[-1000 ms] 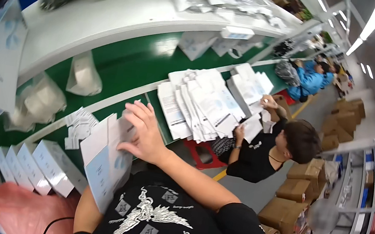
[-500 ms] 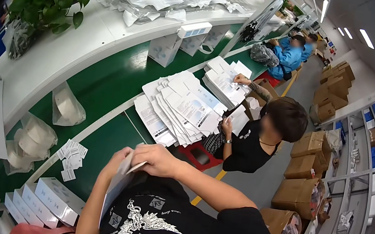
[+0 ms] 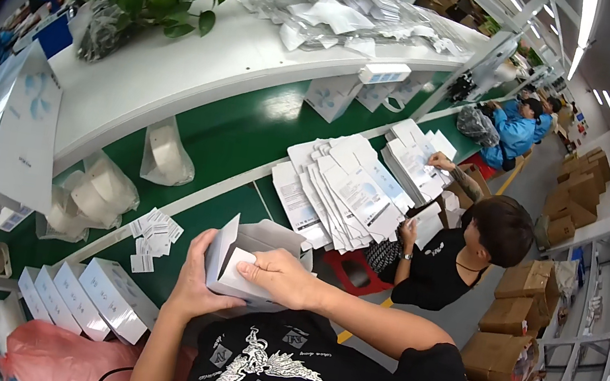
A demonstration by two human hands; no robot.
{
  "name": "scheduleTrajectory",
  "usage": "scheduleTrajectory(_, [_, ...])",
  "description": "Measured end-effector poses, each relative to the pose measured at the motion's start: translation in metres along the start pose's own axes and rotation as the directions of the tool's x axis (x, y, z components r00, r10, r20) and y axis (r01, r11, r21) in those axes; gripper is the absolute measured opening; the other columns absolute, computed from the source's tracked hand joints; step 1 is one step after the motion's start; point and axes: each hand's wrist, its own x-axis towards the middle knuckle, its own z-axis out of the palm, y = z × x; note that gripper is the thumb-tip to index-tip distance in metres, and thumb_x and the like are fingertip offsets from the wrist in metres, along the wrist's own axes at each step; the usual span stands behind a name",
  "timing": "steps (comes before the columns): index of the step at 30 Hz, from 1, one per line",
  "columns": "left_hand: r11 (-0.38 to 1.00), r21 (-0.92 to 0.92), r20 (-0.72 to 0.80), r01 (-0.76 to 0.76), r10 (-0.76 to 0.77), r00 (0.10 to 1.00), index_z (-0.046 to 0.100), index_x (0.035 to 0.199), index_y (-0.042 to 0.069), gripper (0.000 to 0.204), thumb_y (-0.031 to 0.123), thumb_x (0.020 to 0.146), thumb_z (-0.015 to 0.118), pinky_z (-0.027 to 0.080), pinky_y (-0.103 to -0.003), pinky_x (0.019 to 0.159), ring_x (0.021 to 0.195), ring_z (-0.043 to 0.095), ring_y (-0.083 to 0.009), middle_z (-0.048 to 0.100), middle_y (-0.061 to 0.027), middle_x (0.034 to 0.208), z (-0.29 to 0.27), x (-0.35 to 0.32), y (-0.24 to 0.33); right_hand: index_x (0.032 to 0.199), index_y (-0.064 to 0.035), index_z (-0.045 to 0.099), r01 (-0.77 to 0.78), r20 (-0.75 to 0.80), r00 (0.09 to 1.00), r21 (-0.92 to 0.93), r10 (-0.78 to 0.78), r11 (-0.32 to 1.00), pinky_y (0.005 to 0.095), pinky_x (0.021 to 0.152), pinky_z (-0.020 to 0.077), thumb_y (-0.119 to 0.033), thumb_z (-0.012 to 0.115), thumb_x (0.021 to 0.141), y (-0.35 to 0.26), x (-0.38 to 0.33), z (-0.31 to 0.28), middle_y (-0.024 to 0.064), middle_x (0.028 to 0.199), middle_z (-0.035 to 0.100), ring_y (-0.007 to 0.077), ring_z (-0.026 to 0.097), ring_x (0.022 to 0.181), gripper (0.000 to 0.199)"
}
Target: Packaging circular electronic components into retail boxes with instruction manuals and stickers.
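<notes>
In front of my chest is a white cardboard box (image 3: 270, 239), opened out into a hollow shape with its pale inside showing and some flaps standing up. My left hand (image 3: 193, 282) is wrapped round its left side and lower edge. My right hand (image 3: 284, 277) pinches a white flap at the near end, thumb on top; its other fingers are partly hidden. Small white printed cards (image 3: 154, 238) lie on the green table just beyond my left hand. Several finished-looking white boxes (image 3: 112, 294) stand in a row to the left.
Bagged white parts (image 3: 101, 193) lie along the table's left side, beside a pink plastic bag (image 3: 64, 352). A pile of flat printed cartons (image 3: 349, 190) covers the table to the right, where a co-worker (image 3: 446, 254) sits handling sheets. A white shelf (image 3: 205, 65) runs behind.
The box, seen nearly edge-on before, is now spread open between my hands. My right hand has shifted onto a near flap. The whole view has swung left.
</notes>
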Motion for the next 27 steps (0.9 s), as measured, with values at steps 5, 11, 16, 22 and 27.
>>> scheduleTrajectory(5, [0.952,-0.192,-0.212,0.238,-0.277,0.937,0.027,0.161,0.001,0.141,0.051,0.054,0.103,0.039,-0.053,0.12,0.144,0.046,-0.0446,0.037,-0.0247,0.161,0.005,-0.036,0.013,0.1,0.0007,0.077,0.046,0.13,0.99,-0.685,0.061,0.727,0.0541,0.078,0.0565,-0.051,0.043,0.112,-0.047,0.026,-0.006,0.0251,0.087,0.075,0.0441,0.073,0.085,0.063])
scheduleTrajectory(11, [0.993,0.084,-0.157,-0.086,0.099,0.983,0.03,0.162,0.004,0.122,0.044,0.069,0.098,0.041,-0.051,0.118,0.143,0.046,-0.0416,0.038,-0.0258,0.158,-0.016,-0.025,0.024,0.09,-0.0002,0.079,0.051,0.219,0.966,-0.682,0.138,0.729,0.0563,0.079,0.0571,-0.055,0.037,0.112,-0.009,0.05,0.02,0.0254,0.085,0.075,0.0439,0.073,0.082,0.073])
scheduleTrajectory(16, [0.964,-0.25,-0.291,0.092,-0.165,0.942,0.037,0.161,0.015,0.107,0.042,0.075,0.095,0.04,-0.054,0.116,0.142,0.046,-0.045,0.037,-0.027,0.158,-0.014,-0.059,0.022,0.089,-0.006,0.079,0.139,0.193,0.98,-0.834,0.047,0.535,0.0579,0.075,0.0561,-0.051,0.039,0.112,-0.032,0.042,0.006,0.0224,0.081,0.074,0.0456,0.071,0.078,0.064])
scheduleTrajectory(22, [0.989,-0.089,-0.154,-0.118,0.103,0.983,0.052,0.151,0.019,0.089,0.04,0.076,0.095,0.038,-0.056,0.117,0.14,0.046,-0.0468,0.038,-0.025,0.156,-0.01,-0.037,0.029,0.103,-0.0072,0.079,0.093,0.262,0.957,-0.678,0.121,0.729,0.049,0.084,0.0591,-0.042,0.051,0.109,0.041,0.034,0.028,0.0212,0.099,0.077,0.0404,0.075,0.093,0.044])
scheduleTrajectory(27, [0.989,-0.147,-0.2,-0.026,-0.004,0.98,0.062,0.133,0.015,0.07,0.035,0.075,0.095,0.04,-0.054,0.115,0.137,0.047,-0.045,0.039,-0.0222,0.153,-0.027,-0.054,0.004,0.119,-0.0037,0.073,0.397,-0.552,0.657,-0.325,-0.513,0.858,0.0389,0.09,0.0582,-0.013,0.065,0.105,0.038,0.011,-0.038,0.0151,0.114,0.077,0.0279,0.074,0.099,0.018])
